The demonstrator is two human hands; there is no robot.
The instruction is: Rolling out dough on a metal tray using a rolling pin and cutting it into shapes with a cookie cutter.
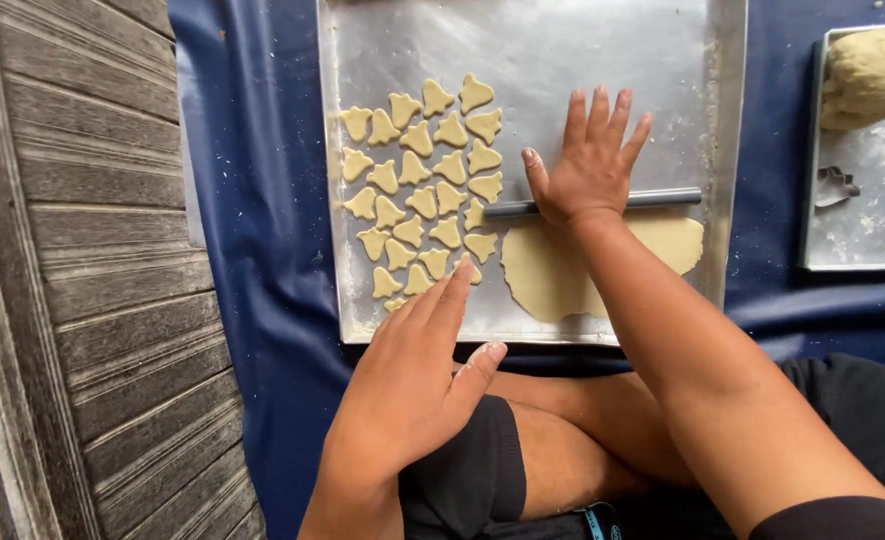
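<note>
My right hand (590,165) lies flat, fingers spread, on a thin grey rolling rod (662,198) at the far edge of a rolled-out sheet of pale dough (547,275) on a metal baking tray (727,120). My left hand (417,370) is open, fingers together, hovering over the tray's near left corner, holding nothing. Several cut dough shapes (422,195) lie in rows on the tray's left half, close to my left fingertips.
A second metal tray (862,215) at the right holds a lump of dough (872,70), a metal cookie cutter (835,185) and a dough scrap. Blue cloth (252,200) covers the floor. Weathered wooden planks (82,270) run along the left. My bent legs are below.
</note>
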